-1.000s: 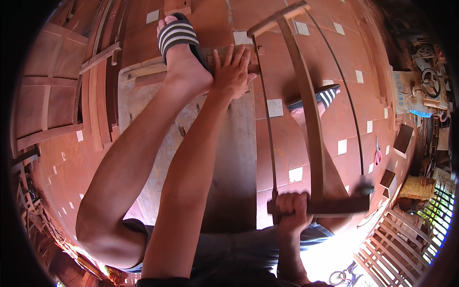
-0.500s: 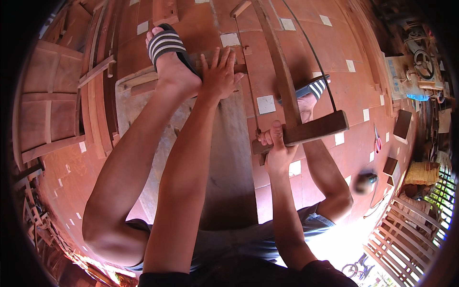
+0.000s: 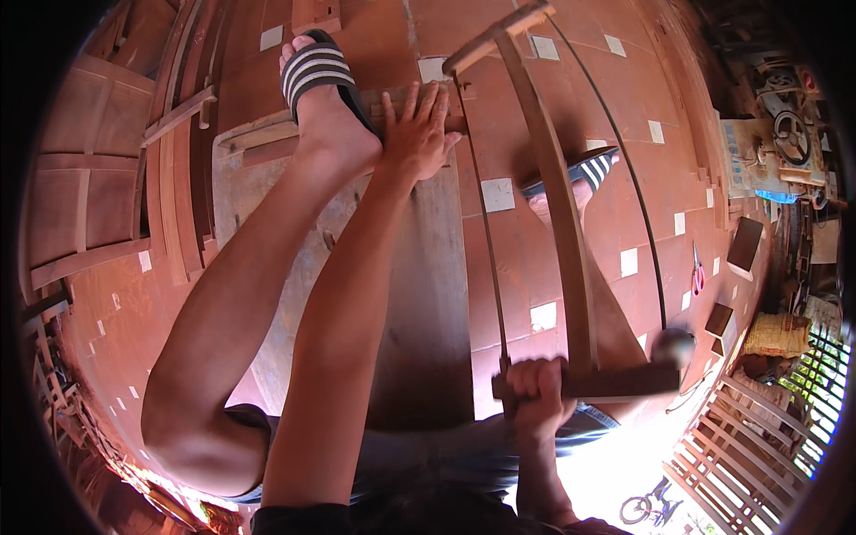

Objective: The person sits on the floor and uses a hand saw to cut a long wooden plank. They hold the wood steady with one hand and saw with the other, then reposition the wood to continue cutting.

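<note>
My right hand (image 3: 538,392) is wrapped round the near end of a wooden frame saw (image 3: 563,209), at the crossbar. The saw's thin blade (image 3: 489,241) runs away from me along the right edge of a low wooden bench (image 3: 428,294); a taut cord (image 3: 624,147) spans its other side. My left hand (image 3: 417,134) lies flat with fingers spread, pressing a small piece of wood (image 3: 456,123) at the bench's far end. That piece is mostly hidden under the hand, with its tip sticking out toward the blade. My left foot in a striped sandal (image 3: 318,76) rests beside this hand.
My other sandalled foot (image 3: 593,169) stands on the tiled floor, right of the saw. Red-handled scissors (image 3: 698,275) and wood blocks (image 3: 745,245) lie farther right. Wooden panels (image 3: 89,169) and long boards (image 3: 169,196) line the left. A machine with a handwheel (image 3: 791,134) stands at far right.
My right hand has drawn the frame saw back toward me, so its far crossbar now shows fully. My left hand stays pressed on the piece of wood.
</note>
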{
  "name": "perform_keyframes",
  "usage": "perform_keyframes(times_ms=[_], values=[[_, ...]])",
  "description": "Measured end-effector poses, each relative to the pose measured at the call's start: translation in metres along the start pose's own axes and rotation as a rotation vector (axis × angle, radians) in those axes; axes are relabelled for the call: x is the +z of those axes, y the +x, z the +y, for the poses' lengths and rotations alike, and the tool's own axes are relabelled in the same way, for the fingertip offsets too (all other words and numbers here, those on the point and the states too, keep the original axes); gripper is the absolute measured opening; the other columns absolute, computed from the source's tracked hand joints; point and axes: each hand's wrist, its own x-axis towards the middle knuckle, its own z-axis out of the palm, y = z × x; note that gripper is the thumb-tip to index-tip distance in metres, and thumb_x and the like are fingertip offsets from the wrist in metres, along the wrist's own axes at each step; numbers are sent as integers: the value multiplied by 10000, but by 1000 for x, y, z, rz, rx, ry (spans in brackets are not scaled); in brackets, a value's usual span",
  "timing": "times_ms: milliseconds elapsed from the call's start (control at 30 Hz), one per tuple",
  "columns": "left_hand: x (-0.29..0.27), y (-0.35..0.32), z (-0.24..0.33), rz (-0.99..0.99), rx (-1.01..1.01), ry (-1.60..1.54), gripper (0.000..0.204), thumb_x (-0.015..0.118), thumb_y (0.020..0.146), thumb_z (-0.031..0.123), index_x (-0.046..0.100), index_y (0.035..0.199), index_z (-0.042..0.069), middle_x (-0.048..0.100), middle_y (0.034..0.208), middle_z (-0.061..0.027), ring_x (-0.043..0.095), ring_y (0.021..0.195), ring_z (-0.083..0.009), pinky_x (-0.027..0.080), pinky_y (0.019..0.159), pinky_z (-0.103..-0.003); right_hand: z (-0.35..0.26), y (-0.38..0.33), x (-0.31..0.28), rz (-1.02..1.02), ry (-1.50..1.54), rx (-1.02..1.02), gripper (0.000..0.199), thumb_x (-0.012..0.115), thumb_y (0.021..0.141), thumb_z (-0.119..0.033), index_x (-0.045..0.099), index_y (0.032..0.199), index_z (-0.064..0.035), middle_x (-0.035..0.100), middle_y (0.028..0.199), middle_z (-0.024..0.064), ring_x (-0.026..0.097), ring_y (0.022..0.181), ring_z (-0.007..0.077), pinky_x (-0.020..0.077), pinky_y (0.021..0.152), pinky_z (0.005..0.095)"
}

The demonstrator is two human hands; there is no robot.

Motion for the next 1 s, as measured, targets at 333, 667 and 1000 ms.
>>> perform_keyframes(times_ms=[333,667,1000], values=[[5,3,-4,42,26,-19,761,472,1043,536,260,1637,110,190,1728,-63,108,1601,-321,25,1231,-705,31,134,53,42,-118,-42,301,719,1006,-187,500,844,-61,468,645,7,458,549,118,437,545,333],[3,1,-5,80,61,23,772,461,1046,547,262,1631,84,214,1714,-91,150,1589,-341,81,1215,-726,40,123,50,49,-107,-51,321,727,1002,-186,494,815,-67,455,635,0,443,569,130,445,567,335],[12,-2,-11,154,63,-17,798,516,1030,525,256,1630,68,223,1708,-108,169,1582,-353,96,1206,-740,31,122,56,63,-145,3,299,693,1024,-190,485,853,-61,451,636,1,444,568,125,444,569,331]])
